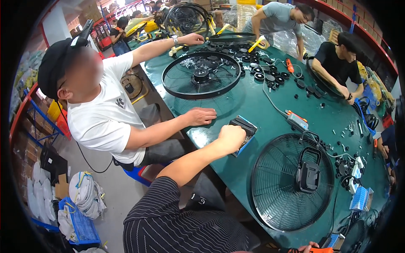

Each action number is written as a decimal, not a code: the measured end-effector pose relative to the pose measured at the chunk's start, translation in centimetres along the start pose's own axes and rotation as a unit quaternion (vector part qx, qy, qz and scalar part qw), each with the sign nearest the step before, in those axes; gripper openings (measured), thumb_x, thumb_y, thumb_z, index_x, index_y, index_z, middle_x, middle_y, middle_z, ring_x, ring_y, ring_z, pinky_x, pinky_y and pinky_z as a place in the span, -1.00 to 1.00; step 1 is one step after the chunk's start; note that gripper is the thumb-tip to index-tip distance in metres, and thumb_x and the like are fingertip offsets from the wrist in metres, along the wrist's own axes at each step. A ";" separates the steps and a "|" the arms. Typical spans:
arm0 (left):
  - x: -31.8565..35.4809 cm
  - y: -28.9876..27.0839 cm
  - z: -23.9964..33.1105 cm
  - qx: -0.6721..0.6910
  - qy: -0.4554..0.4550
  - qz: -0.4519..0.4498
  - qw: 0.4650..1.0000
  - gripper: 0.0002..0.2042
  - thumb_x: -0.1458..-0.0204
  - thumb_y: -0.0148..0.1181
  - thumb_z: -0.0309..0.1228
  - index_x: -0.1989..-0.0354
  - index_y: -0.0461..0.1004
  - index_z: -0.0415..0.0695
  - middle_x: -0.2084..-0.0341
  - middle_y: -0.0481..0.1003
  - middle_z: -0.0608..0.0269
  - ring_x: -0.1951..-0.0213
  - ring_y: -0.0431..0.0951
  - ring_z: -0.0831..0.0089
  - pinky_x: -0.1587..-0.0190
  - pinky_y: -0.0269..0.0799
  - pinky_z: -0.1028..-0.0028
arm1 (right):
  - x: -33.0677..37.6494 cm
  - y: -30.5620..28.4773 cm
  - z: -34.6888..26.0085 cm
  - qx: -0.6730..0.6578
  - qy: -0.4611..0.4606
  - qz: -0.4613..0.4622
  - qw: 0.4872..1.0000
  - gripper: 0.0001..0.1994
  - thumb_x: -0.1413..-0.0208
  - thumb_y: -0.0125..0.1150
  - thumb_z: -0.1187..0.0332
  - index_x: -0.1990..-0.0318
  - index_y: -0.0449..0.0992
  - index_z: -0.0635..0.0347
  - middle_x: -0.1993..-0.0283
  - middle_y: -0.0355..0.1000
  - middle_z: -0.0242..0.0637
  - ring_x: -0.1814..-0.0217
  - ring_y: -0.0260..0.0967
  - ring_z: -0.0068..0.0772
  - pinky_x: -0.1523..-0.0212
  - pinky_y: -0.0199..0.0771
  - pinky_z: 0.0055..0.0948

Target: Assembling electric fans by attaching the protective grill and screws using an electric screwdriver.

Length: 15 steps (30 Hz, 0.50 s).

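The person's left hand (pixel 232 138) reaches over the small open blue-edged box (pixel 242 148) on the green bench (pixel 249 110), near its close edge. The fingers are curled down at the box, and their tips are hidden, so I cannot tell whether they have picked up any of the small loose parts (pixel 249 139) visible inside. At the lower edge of the view, the right hand (pixel 310 247) is partly cut off, its fingers wrapped around an orange tool (pixel 322 250).

To the right of the box, with a strip of bench between, a black fan guard with a motor housing (pixel 309 176) lies along the near edge. On the other side, a co-worker's hand (pixel 202 117) rests flat near the box, narrowing the room there; beyond it lies a black fan ring (pixel 201 76). Farther in, round black knobs (pixel 274 79) and a grey cord (pixel 270 99) crowd the surface, the cord running to a grey power unit (pixel 298 120).

That unit carries a pale label, too small to read. Dark lettering marks the co-worker's white T-shirt (pixel 107 122), and a white emblem shows on dark trousers (pixel 202 192) below the bench edge.
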<state>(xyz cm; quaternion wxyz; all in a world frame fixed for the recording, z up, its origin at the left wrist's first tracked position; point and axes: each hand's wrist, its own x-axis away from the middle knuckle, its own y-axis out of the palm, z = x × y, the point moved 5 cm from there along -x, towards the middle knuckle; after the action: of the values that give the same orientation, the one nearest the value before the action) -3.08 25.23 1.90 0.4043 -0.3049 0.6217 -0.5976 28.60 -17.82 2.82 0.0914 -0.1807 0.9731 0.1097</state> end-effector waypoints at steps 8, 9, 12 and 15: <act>1.2 -0.4 -1.1 0.089 0.019 0.055 0.994 -0.90 0.08 0.17 -0.44 0.40 0.59 -0.12 0.36 0.54 0.12 0.27 0.61 0.07 0.21 0.52 0.14 | -0.4 0.6 -2.6 -0.073 0.009 0.025 0.997 -0.74 -0.08 0.26 0.49 0.09 0.40 0.28 0.34 0.41 -0.22 0.53 0.27 -0.48 0.55 0.30 -0.52; 1.1 -0.5 -0.9 0.087 0.036 0.043 0.995 -0.88 0.06 0.16 -0.45 0.36 0.59 -0.12 0.33 0.53 0.11 0.26 0.60 0.06 0.20 0.52 0.15 | -0.6 -0.7 -2.1 -0.043 0.003 0.008 0.999 -0.75 -0.16 0.22 0.35 0.08 0.40 0.25 0.32 0.42 -0.19 0.53 0.27 -0.43 0.56 0.30 -0.48; 1.0 -0.4 -1.4 0.123 0.089 0.061 0.987 -0.86 0.10 0.19 -0.48 0.33 0.57 -0.15 0.30 0.51 0.06 0.24 0.58 0.03 0.21 0.51 0.13 | -0.8 -0.9 -1.6 -0.161 -0.018 -0.058 0.985 -0.61 -0.13 0.18 0.59 -0.11 0.30 0.23 0.11 0.34 -0.35 0.40 0.24 -0.70 0.42 0.28 -0.71; 1.1 -1.2 -0.8 0.171 0.093 0.086 0.977 -0.93 0.06 0.16 -0.49 0.43 0.52 -0.22 0.37 0.48 0.02 0.28 0.54 0.00 0.22 0.47 0.13 | -0.9 1.4 -1.9 -0.160 0.027 -0.035 0.986 -0.60 0.00 0.29 0.51 -0.01 0.33 0.25 0.23 0.34 -0.30 0.44 0.28 -0.58 0.46 0.36 -0.58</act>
<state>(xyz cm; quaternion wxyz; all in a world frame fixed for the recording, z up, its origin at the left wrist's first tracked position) -4.38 24.58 2.92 0.4408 -0.1200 0.5694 -0.6834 28.69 -16.71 5.08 0.0386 -0.2296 0.9383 0.2559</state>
